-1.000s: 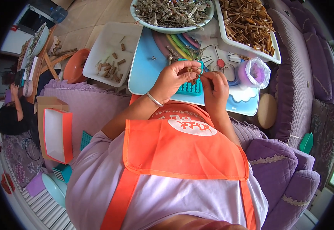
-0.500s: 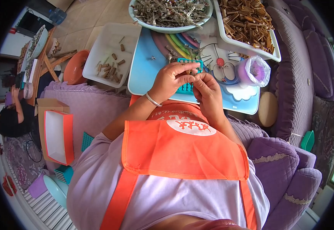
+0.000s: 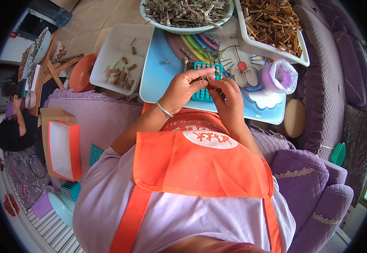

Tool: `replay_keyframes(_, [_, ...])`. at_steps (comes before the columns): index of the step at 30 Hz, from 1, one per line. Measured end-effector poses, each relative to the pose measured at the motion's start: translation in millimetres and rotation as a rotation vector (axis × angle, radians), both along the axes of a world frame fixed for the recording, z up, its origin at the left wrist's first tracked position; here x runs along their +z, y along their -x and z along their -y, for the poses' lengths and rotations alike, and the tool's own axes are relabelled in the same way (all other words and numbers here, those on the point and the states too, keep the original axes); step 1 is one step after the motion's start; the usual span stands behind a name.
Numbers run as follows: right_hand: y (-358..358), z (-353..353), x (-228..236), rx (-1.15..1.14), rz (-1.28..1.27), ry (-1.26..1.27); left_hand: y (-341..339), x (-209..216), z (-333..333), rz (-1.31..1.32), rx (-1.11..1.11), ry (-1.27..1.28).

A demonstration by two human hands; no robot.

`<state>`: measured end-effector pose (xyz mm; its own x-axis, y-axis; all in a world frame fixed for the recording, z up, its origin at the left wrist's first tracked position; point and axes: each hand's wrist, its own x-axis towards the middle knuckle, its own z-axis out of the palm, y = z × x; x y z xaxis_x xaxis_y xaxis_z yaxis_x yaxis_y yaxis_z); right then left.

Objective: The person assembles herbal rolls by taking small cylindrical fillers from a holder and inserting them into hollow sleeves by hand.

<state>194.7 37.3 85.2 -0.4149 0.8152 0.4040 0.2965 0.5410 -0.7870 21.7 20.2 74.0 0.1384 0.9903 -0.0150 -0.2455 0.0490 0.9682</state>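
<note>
My left hand point(image 3: 183, 90) is closed, pinching a small brownish piece point(image 3: 204, 78) between thumb and fingers. Fingertips of my right hand point(image 3: 227, 97) meet it from the other side, bent and pressed together on the same piece. Fingers cover most of it, so its exact kind is unclear. Directly beneath the hands lies a teal tray with rows of round holes point(image 3: 203, 96), several filled with pale round tops. That tray rests on a blue table with a rainbow and cartoon print point(image 3: 156, 84). Small dried grey-brown tufts point(image 3: 186, 61) lie beside the tray's far edge.
A pale basin point(image 3: 183, 30) heaped with dried tufts stands at the far side. Right of it, a white bin point(image 3: 244, 38) holds short brown pieces. Left, another white bin point(image 3: 120, 38) contains several brown plugs. A bag-lined purple container point(image 3: 272, 78) sits at the right. Another person point(image 3: 17, 130) is far left.
Both hands have shifted slightly left. The right fingers have moved up and over toward the left fingertips, and more of the teal tray's far part shows.
</note>
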Motion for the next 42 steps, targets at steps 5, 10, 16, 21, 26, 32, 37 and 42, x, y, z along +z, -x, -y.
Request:
replay_keyframes(5, [-2.9, -0.3, -4.3, -0.029, -0.028, 0.079, -3.3, 3.8, 1.5, 0.086, 0.006, 0.034])
replay_keyframes(10, [-2.7, 1.8, -0.5, -0.04, -0.08, 0.041, -1.4, 8.8, 2.7, -0.059, -0.081, 0.019])
replay_keyframes(16, [-4.9, -0.1, -1.2, -0.05, 0.092, -0.147, -8.2, 3.7, 5.4, 0.021, 0.017, -0.019])
replay_keyframes(21, [-5.9, 0.7, -5.6, -0.082, 0.086, -0.362, -5.4, 5.1, 5.0, 0.024, 0.0, -0.044])
replay_keyframes(26, [-6.9, 2.5, 1.0, -0.103, 0.128, -0.519, -1.3, 8.4, 5.5, 0.015, -0.058, -0.038])
replay_keyframes(32, [-6.8, -4.3, -8.9, 0.027, -0.012, -0.266, 0.2, 3.9, 7.6, 0.05, -0.043, -0.03])
replay_keyframes(37, [-4.5, 3.4, -4.6, -0.003, -0.136, 0.024, 0.4, 9.0, 7.3, 0.146, 0.006, 0.03])
replay_keyframes(42, [-5.1, 10.6, -10.8, -0.131, -0.126, 0.24, -2.0, 6.4, 4.8, 0.171, 0.096, 0.04])
